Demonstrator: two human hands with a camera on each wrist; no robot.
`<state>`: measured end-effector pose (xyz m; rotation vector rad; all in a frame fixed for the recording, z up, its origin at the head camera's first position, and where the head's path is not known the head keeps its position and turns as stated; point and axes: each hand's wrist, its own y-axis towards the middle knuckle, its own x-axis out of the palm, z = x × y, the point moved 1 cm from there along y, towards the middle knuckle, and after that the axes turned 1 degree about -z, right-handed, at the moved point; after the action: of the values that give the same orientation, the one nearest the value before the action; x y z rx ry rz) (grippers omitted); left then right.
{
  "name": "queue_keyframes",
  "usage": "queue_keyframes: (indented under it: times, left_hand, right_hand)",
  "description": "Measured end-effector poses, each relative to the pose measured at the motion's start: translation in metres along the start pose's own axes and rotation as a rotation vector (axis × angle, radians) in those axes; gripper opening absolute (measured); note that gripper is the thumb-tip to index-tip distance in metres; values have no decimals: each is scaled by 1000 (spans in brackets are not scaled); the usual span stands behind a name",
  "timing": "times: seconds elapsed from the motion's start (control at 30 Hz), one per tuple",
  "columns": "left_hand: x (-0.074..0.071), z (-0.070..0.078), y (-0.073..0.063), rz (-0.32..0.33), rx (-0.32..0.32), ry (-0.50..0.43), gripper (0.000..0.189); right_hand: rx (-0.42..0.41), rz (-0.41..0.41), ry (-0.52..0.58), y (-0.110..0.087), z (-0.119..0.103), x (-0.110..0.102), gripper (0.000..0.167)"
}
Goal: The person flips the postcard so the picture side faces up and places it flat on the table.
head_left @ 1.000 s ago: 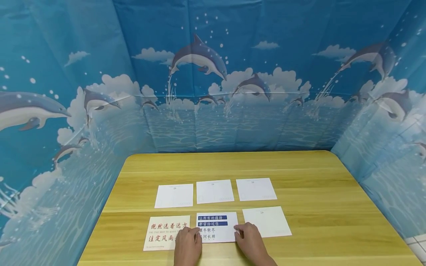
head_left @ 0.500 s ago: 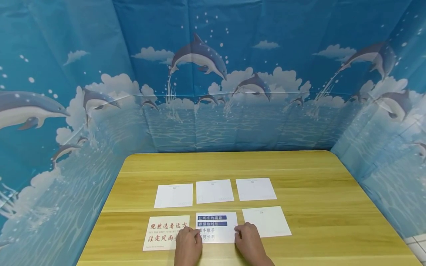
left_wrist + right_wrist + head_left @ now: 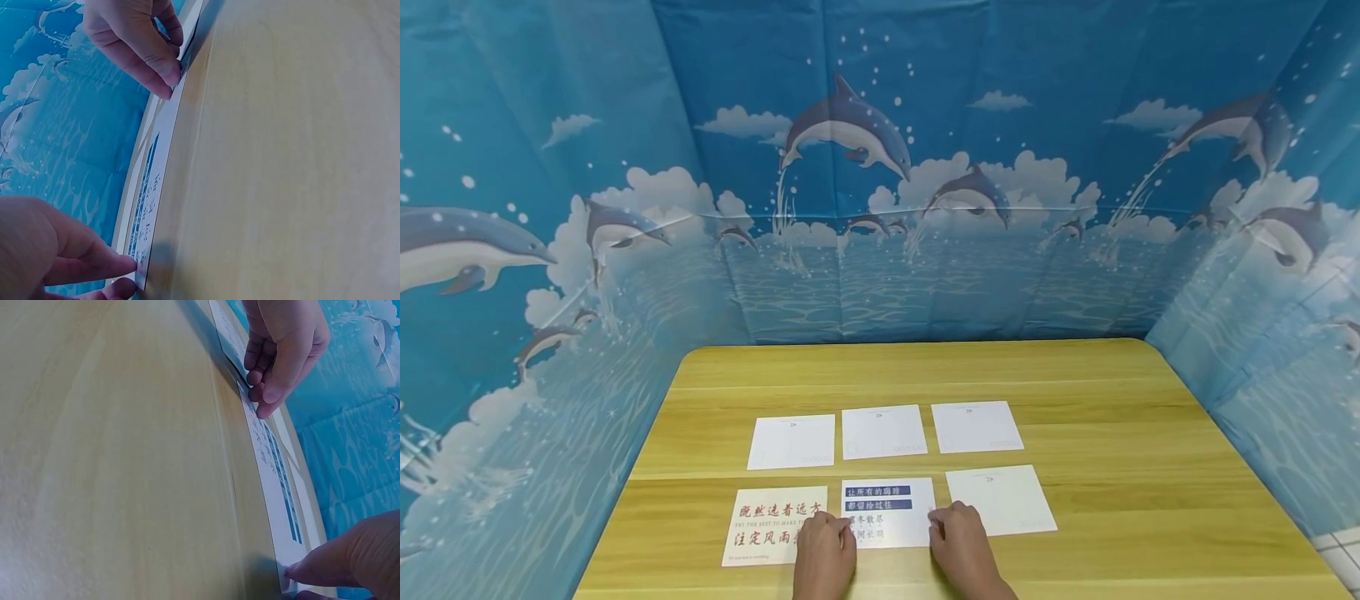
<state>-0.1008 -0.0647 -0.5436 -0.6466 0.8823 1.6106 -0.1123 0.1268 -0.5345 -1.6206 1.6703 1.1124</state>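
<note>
Blue-banded card located at lower centre of the head view; left hand and right hand each pinch a side edge, fingertips partly hidden; left hand obscures the first characters of its lower lines and the right part of the red-lettered card; forearms cut off at bottom edge; cream card, lower right of centre, bears print too faint to read.

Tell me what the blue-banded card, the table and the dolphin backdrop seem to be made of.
Card: likely stiff paper, smooth; it looks thin and straight-edged, though matte or coated is unclear.
Table: wood or wood-look laminate, smooth; grain streaks and a pale glare show.
Backdrop: perhaps plastic sheet or fabric, with a faint sheen; it shows fold creases.
</note>
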Motion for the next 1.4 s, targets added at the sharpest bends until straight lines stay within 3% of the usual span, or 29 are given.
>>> queue_keyframes:
  times: [0.27, 0.5, 0.57, 0.63, 0.77, 0.87, 1.1, 1.4]
  left_hand:
    - [0, 1, 0, -5, -14, 0, 10]
    - [2, 4, 2, 7, -20, -4, 9]
    - [3, 7, 4, 12, -10, -52, 8]
    - [4, 11, 8, -18, -13, -176, 7]
    - [9, 23, 17, -156, -84, -520, 11]
    - [16, 35, 23, -218, -118, -658, 16]
    - [34, 64, 34, -236, -65, -671, 21]
    - [51, 93, 32, -372, 21, -702, 37]
  right_hand:
    - [-41, 75, 14, -2, 5, 6, 9]
    - [14, 23, 48, -4, 12, -4, 16]
    - [17, 24, 52, -4, 16, -7, 14]
    - [12, 36, 64, -3, 21, -9, 13]
    - [25, 66, 102, -1, 31, -14, 14]
    - [53, 90, 134, 2, 40, -21, 14]
    - [122, 139, 175, 7, 63, -39, 18]
    - [262, 126, 207, 11, 90, -60, 28]
